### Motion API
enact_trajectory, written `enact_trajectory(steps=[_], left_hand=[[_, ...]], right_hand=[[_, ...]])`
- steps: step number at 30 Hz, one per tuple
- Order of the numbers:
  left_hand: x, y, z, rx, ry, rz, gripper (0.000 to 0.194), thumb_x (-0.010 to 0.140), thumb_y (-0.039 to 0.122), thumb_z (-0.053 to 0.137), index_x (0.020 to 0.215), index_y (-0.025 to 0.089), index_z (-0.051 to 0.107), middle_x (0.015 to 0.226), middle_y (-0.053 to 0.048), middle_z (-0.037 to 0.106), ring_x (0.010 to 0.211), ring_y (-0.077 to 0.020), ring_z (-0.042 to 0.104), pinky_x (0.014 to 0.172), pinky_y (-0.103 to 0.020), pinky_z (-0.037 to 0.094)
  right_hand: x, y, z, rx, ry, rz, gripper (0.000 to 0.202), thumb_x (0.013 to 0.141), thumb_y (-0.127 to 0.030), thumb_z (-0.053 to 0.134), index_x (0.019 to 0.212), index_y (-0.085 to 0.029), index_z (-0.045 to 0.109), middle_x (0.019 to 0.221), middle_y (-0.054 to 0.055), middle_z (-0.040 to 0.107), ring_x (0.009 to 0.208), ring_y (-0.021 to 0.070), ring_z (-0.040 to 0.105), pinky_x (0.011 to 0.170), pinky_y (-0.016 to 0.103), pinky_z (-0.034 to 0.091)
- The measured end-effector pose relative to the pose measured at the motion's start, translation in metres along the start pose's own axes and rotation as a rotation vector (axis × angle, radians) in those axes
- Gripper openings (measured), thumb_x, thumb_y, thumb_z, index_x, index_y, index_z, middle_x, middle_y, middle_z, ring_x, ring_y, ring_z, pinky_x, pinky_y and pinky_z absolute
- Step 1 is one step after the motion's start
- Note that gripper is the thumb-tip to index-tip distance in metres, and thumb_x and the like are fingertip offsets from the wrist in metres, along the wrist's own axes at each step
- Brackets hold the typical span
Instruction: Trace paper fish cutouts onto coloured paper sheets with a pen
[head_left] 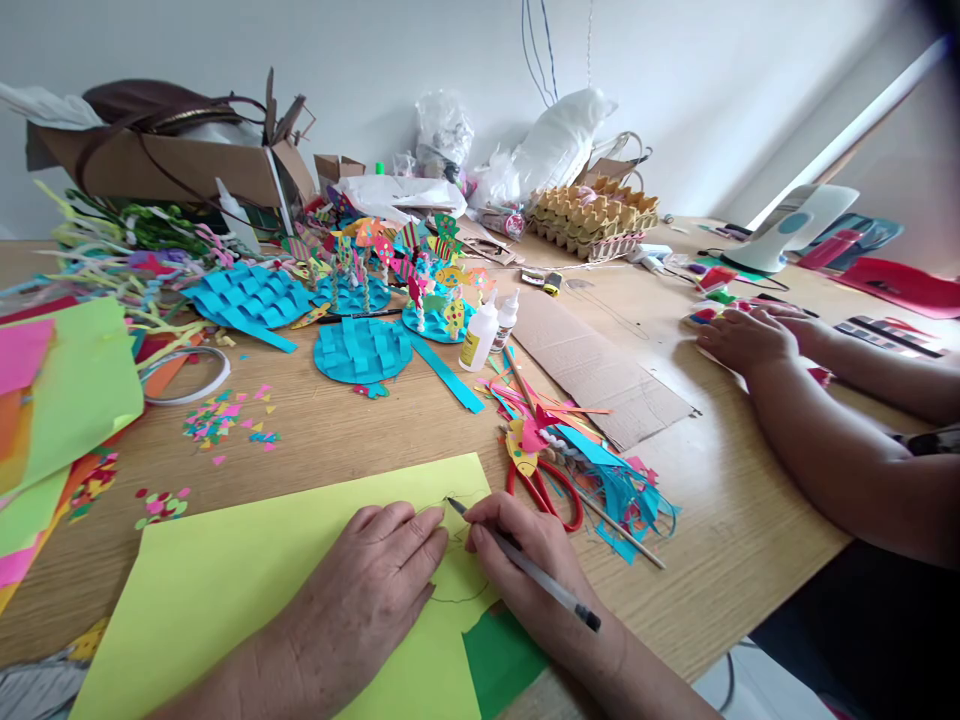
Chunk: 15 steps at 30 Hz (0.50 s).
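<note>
At the far left, a stack of coloured paper [86, 390] in lime, pink and orange lies near a roll of white tape [225, 376]. Next come scattered confetti [214, 418] and, farther back, a woven blue paper mat [251, 297]. In front of the person, a yellow-green sheet of paper [225, 570] lies on the wooden table. The left hand [375, 575] presses flat on it, fingers extended and close together. Just right of those fingertips runs a thin drawn outline [459, 601] (part of it hidden by the hands). Behind the sheet, two glue bottles [480, 338] stand upright, side by side. The right hand [529, 545] grips a translucent pen [551, 583] between thumb and fingers, its tip at the sheet's surface. Dark green paper [504, 660] shows beside the sheet's lower right edge. Beyond the right hand lie red-handled scissors [578, 508], then a heap of blue paper scraps [626, 487]. Farther right, a co-worker's hand [750, 340] rests over a colourful item.
</note>
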<state>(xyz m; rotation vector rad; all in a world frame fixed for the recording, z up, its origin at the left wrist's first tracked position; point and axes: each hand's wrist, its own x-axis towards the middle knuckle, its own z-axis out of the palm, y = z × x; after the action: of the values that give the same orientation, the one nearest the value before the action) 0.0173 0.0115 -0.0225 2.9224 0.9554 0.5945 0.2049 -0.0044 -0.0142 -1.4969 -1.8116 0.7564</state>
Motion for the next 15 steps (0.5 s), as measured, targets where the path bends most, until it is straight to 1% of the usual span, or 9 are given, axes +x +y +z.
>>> enact_trajectory(steps=[7,15], left_hand=[[-0.001,0.0009,-0.0008,0.014,-0.04,0.002,0.028,0.084,0.01,0.054,0.111,0.015,0.059,0.116,-0.005,0.064,0.098,-0.022,0.056,0.08,-0.035,0.046],[-0.001,0.0006,-0.001,0.014,-0.031,-0.003,0.027,0.085,0.01,0.052,0.11,0.016,0.059,0.115,-0.004,0.065,0.098,-0.0217,0.056,0.08,-0.035,0.046]], right_hand=[[0.0003,0.0016,0.0002,0.009,-0.003,0.012,0.016,0.08,-0.017,0.045,0.079,-0.017,0.06,0.059,0.0,0.062,0.051,0.0117,0.057,0.049,0.019,0.041],[0.0,-0.0006,-0.0007,0.004,-0.005,0.01,0.015,0.08,-0.017,0.045,0.077,-0.016,0.06,0.056,-0.001,0.059,0.049,0.0111,0.055,0.048,0.019,0.04]])
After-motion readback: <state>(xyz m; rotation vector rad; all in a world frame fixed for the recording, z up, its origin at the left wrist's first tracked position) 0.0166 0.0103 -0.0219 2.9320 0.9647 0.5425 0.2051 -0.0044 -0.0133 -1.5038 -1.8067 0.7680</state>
